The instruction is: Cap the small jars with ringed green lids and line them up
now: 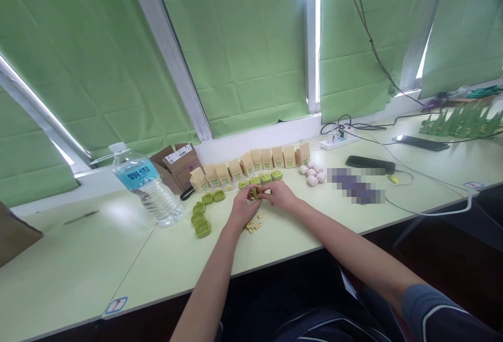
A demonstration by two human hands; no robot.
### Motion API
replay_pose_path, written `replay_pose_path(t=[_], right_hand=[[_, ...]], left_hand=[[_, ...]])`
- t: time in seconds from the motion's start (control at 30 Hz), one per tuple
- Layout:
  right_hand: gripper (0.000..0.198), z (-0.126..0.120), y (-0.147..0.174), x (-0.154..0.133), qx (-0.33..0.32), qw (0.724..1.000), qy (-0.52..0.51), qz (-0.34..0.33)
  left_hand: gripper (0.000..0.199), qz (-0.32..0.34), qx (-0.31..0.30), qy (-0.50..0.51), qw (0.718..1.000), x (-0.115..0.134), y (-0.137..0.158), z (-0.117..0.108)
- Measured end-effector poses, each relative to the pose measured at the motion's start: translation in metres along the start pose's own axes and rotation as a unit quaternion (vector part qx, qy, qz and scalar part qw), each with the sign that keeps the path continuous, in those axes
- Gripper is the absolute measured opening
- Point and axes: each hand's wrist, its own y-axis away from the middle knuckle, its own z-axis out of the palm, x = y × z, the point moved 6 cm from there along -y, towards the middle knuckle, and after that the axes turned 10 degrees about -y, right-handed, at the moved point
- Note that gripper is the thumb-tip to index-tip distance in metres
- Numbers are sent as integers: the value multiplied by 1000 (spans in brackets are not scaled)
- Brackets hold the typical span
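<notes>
Green fabric window blinds point(251, 43) hang behind a long pale table point(294, 232), on which we locate the following items from left to right. At the left edge stands a brown cardboard panel point(15, 234), cut off by the view. A thin dark tool point(81, 217) lies near it. Next we find a large clear plastic bottle with a blue label point(147, 187), upright, and an open brown cardboard carton point(183, 169) behind it. Small olive-green open cups point(203, 228) run in a curve from beside the bottle towards the hands. Behind them stands a row of beige paper boxes point(247, 162).

Our left hand point(242, 205) is above the table, thumb and fingers closed on a small olive-green piece point(255, 193), mostly covered by the fingers. Small yellow flat loops point(251, 225) lie on the table just below. Our right hand point(280, 195) meets the piece's right side with its fingertips; we cannot tell whether they pinch it.

Further right we note a cluster of pale pink rounded pieces point(312, 180), a white power strip point(338, 143), a black oblong case point(370, 165), a dark flat phone point(422, 144) and green spiky objects point(459, 124).
</notes>
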Motion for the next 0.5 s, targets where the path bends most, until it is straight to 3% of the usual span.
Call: replay_pose_path(t=[0.17, 0.5], right_hand=[[13, 1, 0, 1, -5, 1000, -13, 12], [14, -4, 3, -4, 46, 999, 22, 16]], left_hand=[[37, -3, 17, -18, 1000, 1, -2, -2], [38, 35, 24, 23, 999, 8, -2, -3]])
